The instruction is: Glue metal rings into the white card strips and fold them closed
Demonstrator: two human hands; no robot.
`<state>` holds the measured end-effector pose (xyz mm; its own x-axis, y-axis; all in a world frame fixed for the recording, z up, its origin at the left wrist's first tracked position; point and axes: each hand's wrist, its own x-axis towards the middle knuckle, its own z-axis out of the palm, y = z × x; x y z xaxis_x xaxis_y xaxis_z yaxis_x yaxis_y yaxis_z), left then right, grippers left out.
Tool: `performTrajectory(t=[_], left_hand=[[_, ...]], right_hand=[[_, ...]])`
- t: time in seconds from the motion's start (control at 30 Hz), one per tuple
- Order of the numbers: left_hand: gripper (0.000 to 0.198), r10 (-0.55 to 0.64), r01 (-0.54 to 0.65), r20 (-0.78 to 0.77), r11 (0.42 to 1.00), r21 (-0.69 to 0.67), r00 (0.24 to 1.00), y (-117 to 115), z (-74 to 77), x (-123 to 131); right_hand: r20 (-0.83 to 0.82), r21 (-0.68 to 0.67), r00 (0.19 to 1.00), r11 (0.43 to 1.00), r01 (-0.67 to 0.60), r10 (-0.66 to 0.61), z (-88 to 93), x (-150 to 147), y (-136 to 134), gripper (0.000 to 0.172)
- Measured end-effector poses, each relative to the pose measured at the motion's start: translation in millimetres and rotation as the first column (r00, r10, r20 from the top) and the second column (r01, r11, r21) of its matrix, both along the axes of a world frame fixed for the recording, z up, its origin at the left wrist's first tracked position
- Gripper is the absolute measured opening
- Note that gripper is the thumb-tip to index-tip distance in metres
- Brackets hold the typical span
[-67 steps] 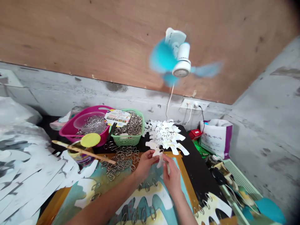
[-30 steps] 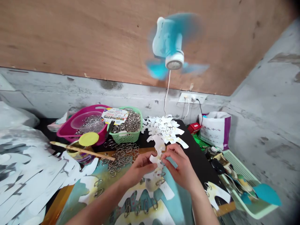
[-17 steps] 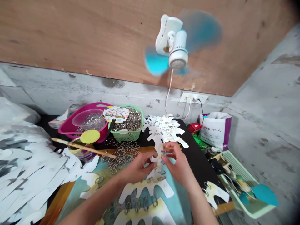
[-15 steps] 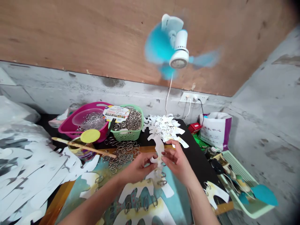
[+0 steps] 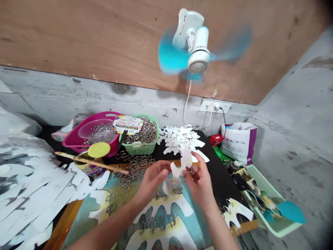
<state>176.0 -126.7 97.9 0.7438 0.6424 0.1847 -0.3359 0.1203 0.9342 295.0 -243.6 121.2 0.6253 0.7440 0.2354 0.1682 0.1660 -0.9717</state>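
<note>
While right fingers [image 5: 199,161] pinch the white cutout [image 5: 179,170], left fingers [image 5: 162,165] stand parted at its left edge.

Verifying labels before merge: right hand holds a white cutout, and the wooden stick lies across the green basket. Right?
Stick's wrong: the head view shows the wooden stick across the pot, not the green basket. The right hand does hold a white cutout.

Your left hand [image 5: 155,178] no longer pinches the middle of the white cutout [image 5: 186,160]; it sits farther left, and contact with the edge is unclear. Your right hand [image 5: 199,178] now holds the piece, its far end swung to the right and its near part blurred.
</note>
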Motion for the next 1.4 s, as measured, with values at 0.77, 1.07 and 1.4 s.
performTrajectory(t=[0.77,1.07,1.4], left_hand=[[0.036,-0.301,0.303,0.038,0.936,-0.182,0.953,-13.5,-11.1,5.1],[0.051,-0.363,0.364,0.025,0.927,-0.091,0.931,-5.0,-14.5,5.0],[0.033,-0.339,0.356,-0.153,0.930,0.096,0.928,3.6,-4.1,2.2]], right_hand=[[-0.526,0.199,0.799,0.955,-0.218,0.292,-4.1,-8.4,-6.8,0.074],[-0.652,0.214,0.731,0.974,-0.076,0.200,-13.3,-10.9,-1.2,0.071],[-0.561,0.153,0.805,0.980,-0.124,0.190,-12.3,-5.7,-0.8,0.071]])
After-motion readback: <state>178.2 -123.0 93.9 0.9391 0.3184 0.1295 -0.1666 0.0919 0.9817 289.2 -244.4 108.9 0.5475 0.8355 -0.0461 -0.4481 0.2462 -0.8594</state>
